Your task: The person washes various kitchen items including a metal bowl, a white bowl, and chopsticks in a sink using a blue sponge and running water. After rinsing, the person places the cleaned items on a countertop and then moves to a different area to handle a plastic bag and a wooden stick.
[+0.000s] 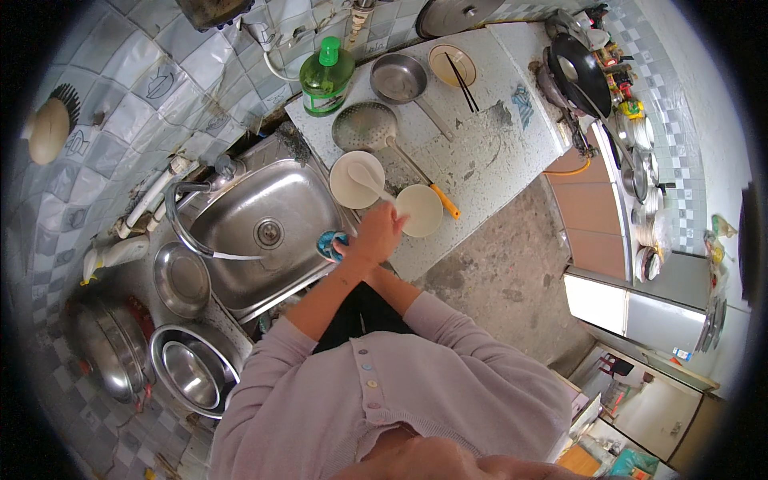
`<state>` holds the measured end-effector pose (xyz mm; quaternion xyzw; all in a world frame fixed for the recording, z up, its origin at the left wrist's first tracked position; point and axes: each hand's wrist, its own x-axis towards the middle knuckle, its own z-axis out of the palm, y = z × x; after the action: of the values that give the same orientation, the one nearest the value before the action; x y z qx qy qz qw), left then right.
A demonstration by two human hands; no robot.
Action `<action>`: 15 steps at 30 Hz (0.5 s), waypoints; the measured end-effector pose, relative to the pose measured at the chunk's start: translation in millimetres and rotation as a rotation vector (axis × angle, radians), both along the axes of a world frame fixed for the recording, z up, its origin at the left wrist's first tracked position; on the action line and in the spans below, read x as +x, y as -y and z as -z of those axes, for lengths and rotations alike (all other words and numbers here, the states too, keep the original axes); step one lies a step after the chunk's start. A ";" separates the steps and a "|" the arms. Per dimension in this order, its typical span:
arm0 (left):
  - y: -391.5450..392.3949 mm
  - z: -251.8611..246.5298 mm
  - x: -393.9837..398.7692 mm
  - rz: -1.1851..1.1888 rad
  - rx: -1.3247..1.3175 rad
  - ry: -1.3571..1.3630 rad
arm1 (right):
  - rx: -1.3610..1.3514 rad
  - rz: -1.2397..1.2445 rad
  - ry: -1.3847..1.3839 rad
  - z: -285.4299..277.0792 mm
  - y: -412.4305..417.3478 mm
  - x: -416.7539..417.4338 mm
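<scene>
My forearms cross in front of me. My left hand [379, 231], slightly blurred, is at the handle end of a white spoon [363, 177], whose bowl lies in a white bowl [343, 191] beside the sink. A second white bowl [425, 211] stands just right of that hand. Partly hidden under the left arm, my right hand [341, 245] grips a blue scrubbing cloth [328, 245] over the right edge of the steel sink [294, 198]. Water runs in a thin stream from the curved faucet [180, 219]. A perforated skimmer [363, 127] with an orange handle tip lies behind the bowls.
On the counter [480, 144] are a steel saucepan [398, 78], a green pump bottle [327, 75], and a shallow bowl [447, 63] with black chopsticks [461, 83]. Left of the sink sit a steel plate [182, 279] and nested basins [193, 372]. A black wok [579, 72] stands far right.
</scene>
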<state>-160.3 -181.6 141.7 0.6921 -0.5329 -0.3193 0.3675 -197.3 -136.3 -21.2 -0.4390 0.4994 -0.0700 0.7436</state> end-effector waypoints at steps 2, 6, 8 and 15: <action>2.1 40.8 -15.5 0.122 0.259 -0.026 | -0.028 -0.108 -0.089 -8.5 -0.1 -0.5; 17.9 65.1 -42.2 -0.038 0.638 -0.798 | -0.211 0.000 0.155 32.2 -25.9 -17.7; 14.6 75.9 -42.8 -0.167 0.596 -1.094 | -0.053 -0.037 0.079 35.0 -30.2 -27.6; -94.7 65.7 40.7 -0.022 0.453 -1.321 | 0.193 0.013 0.011 5.5 -27.2 -36.6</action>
<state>-119.6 -86.9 76.0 0.4179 -0.1108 -0.7728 0.4646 -233.9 -109.2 -26.7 -0.3615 0.5027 -0.0285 0.7847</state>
